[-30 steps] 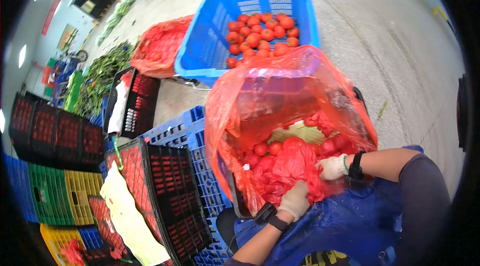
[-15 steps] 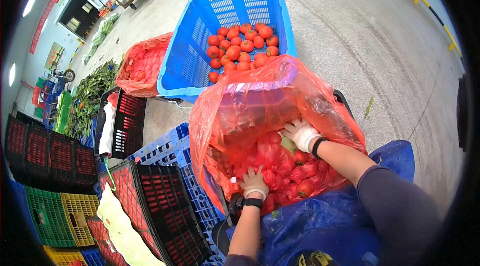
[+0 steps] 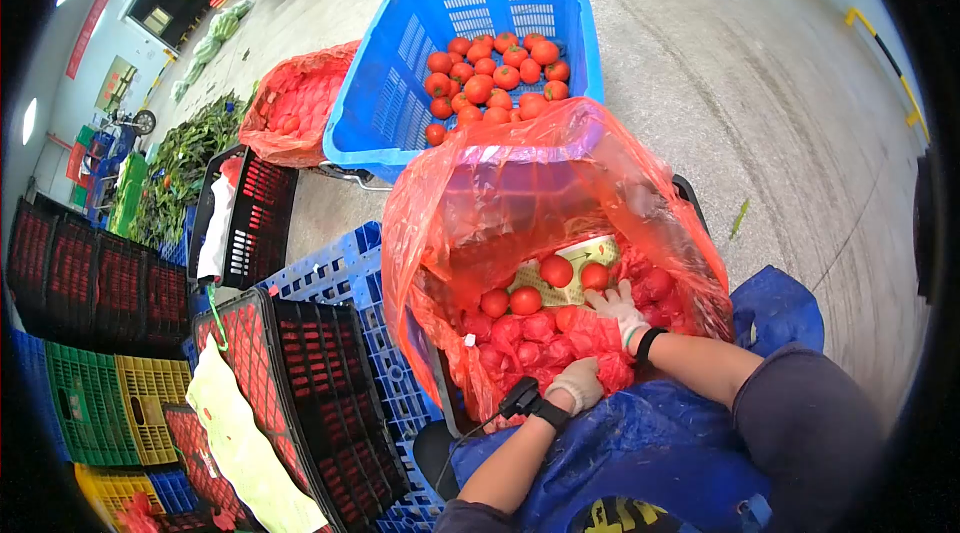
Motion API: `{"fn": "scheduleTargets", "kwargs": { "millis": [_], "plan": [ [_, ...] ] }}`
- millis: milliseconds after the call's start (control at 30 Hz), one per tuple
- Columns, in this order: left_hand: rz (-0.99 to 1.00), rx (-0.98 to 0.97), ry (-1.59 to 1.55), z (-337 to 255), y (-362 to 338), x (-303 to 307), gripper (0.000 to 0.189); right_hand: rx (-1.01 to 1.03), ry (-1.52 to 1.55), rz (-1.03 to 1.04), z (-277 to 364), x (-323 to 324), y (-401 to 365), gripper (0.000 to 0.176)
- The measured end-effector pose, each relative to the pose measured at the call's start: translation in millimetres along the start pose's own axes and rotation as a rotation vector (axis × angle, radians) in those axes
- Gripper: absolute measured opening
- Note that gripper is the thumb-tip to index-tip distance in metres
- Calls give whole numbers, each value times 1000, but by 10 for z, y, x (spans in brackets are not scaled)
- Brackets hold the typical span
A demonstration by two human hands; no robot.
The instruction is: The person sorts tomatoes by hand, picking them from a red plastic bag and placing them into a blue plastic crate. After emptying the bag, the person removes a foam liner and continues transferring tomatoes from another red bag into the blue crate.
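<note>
In front of me stands a container lined with a large red plastic bag, its mouth wide apart. Inside lie several tomatoes, a patterned pale sheet and bunched red plastic wrapping with round shapes under it. At the near edge, my left hand in a white glove is closed on the red plastic wrapping. My right hand, also gloved, reaches in with fingers stretched out, beside a tomato and touching the wrapping.
A blue crate holding several tomatoes stands just beyond the bag. Left of it are another red-lined container and a black crate. Stacked black crates, a blue pallet and a heap of leafy greens fill the left side.
The red wrapping has come back toward me, uncovering several tomatoes and the patterned sheet. My left hand has moved right and closed; my right hand has come slightly nearer.
</note>
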State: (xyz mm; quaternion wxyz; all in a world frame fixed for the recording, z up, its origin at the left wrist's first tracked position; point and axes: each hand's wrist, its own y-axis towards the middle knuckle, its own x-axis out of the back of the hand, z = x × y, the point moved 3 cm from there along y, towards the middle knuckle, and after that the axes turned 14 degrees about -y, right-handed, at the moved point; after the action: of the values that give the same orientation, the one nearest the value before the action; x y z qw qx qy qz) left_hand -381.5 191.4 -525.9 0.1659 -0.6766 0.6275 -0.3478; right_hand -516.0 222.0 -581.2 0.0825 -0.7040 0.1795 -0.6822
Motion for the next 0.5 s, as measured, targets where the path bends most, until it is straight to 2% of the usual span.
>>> {"fn": "scheduleTargets", "kwargs": {
  "millis": [33,67,100,133,167,200,233,300,333,400,433,467,500],
  "plan": [
    [1,79,39,-157,-152,125,26,-24,12,3,74,78,-8,52],
    [-108,-40,143,58,-93,118,26,-22,13,2,81,167,-24,52],
    [-252,15,200,-7,-202,306,26,19,22,67,64,258,-45,58],
    [-307,156,282,-3,-233,522,25,58,33,136,67,376,-100,64],
    [-469,276,409,93,-220,677,27,44,7,177,101,525,-121,71],
    [-645,246,550,82,-278,851,31,44,-21,166,153,588,-93,73],
    [-693,222,579,414,-138,915,33,44,-48,155,198,635,-78,74],
    [-761,272,432,577,-60,1005,29,71,33,41,249,675,-12,70],
    [-764,266,436,610,75,1017,29,31,53,62,233,605,76,67],
    [-825,643,-31,787,252,1045,26,-14,83,72,164,594,207,64],
    [-818,650,-21,790,170,1018,26,17,184,107,99,628,227,57],
    [-699,483,140,734,113,970,26,51,278,138,47,638,229,51],
    [-585,314,291,671,56,938,26,-49,283,-124,-81,615,228,36]
  ]
}}
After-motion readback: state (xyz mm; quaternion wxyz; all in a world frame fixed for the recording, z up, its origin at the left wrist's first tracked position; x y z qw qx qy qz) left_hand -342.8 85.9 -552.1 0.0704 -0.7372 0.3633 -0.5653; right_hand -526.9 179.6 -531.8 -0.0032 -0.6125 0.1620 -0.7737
